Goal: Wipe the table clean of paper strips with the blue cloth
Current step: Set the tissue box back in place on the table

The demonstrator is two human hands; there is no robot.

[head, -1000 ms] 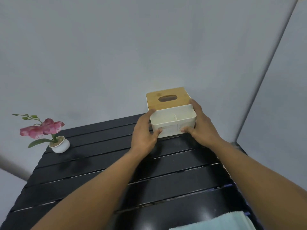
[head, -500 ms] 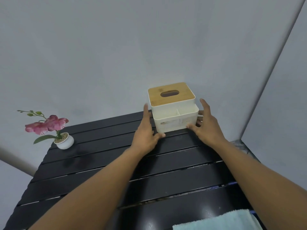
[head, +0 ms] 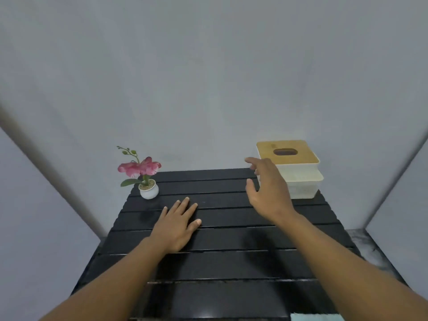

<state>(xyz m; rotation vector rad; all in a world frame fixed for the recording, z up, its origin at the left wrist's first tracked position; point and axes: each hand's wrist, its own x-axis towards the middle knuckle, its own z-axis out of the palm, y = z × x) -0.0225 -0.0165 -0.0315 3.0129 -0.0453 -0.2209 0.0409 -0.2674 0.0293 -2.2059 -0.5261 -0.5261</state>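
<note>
— At the near end of the table (head: 220,265), toward the right, that's the blue cloth (head: 316,317). Only a pale strip of it shows, lying flat on the black slats. The rest is cut off below.
— Is either hand on it?
— No, both are well apart from it, further up the table. The left hand (head: 178,224) lies palm down on the slats about the middle, fingers straight and close together, thumb out to the side. It holds nothing.
— And the other?
— The right hand (head: 269,188) hangs in the air above the far right part of the top, fingers loosely spread and a little bent, forefinger highest. Nothing in it either. It looks a bit blurred.
— Is it touching that box?
— I can't tell. It stands in front of the left side of the tissue box (head: 298,174), so from here the two overlap. The box sits at the far right corner by the grey wall (head: 208,77): white body, wooden lid with an oval slot.
— Anything on the other side?
— A small white pot (head: 149,191) with a pink flower (head: 139,167) at the far left corner, upright, up and to the left of the left hand's fingertips and apart from them.
</note>
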